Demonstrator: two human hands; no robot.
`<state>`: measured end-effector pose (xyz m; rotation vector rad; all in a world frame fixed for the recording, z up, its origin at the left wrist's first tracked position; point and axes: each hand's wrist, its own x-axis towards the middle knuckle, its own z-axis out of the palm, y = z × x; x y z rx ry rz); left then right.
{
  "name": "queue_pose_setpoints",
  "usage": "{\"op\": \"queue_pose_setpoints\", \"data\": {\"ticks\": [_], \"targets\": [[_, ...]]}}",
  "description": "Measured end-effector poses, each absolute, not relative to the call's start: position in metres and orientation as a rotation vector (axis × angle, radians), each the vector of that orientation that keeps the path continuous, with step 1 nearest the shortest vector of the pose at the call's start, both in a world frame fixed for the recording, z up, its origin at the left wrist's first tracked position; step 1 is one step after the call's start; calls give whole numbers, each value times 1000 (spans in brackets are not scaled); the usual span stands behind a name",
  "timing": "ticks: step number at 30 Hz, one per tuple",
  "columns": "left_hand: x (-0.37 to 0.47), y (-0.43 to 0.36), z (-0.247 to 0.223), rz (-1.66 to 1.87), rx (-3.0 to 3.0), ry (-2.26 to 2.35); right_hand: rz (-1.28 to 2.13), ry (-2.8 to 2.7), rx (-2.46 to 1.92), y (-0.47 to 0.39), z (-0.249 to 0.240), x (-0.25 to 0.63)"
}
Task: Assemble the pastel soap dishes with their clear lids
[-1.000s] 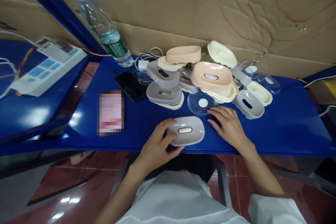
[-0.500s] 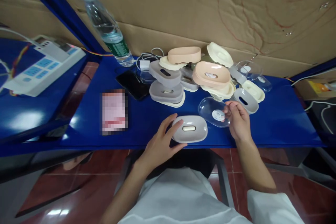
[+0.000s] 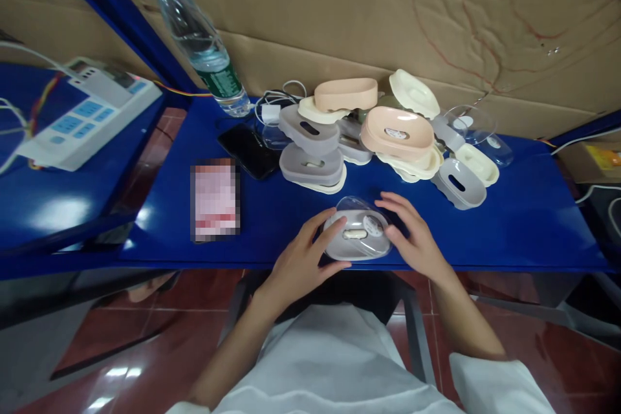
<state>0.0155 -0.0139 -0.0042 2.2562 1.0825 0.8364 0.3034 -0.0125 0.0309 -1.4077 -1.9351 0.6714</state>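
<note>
A grey oval soap dish (image 3: 339, 247) sits near the table's front edge, with a pale bar-shaped piece (image 3: 355, 233) in its middle. Over it lies a clear oval lid (image 3: 350, 204) with a round white sticker (image 3: 373, 226), turned askew to the dish. My left hand (image 3: 310, 252) grips the dish's left end, thumb at the near side and fingers over the far side and top. At the right end is my right hand (image 3: 414, 242), fingers spread and thumb close to the lid's edge; whether it touches the lid I cannot tell.
Behind are piled peach (image 3: 398, 132), grey (image 3: 310, 165) and cream soap dish parts (image 3: 414, 94), with more clear lids (image 3: 497, 150) at the right. A black phone (image 3: 252, 150), a blurred pink packet (image 3: 216, 200), a water bottle (image 3: 208, 58) and a power strip (image 3: 92, 126) are leftward.
The clear lid has come left from beside the dish onto its top. My right hand has moved with it and its fingers have spread. My left hand still holds the dish.
</note>
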Motion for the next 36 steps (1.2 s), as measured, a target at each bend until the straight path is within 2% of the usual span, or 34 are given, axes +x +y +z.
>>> {"op": "queue_pose_setpoints", "data": {"ticks": [3, 5, 17, 36], "targets": [[15, -13, -6, 851, 2239, 1077, 388, -2171, -1443, -33, 36, 296], [14, -12, -6, 864, 2213, 1070, 325, -2297, -1394, -40, 37, 295], [11, -7, -7, 984, 2103, 961, 402, -2537, -1036, -35, 42, 295], [9, -3, -1, 929, 2040, 945, 186, -2561, -1061, -40, 22, 292]]}}
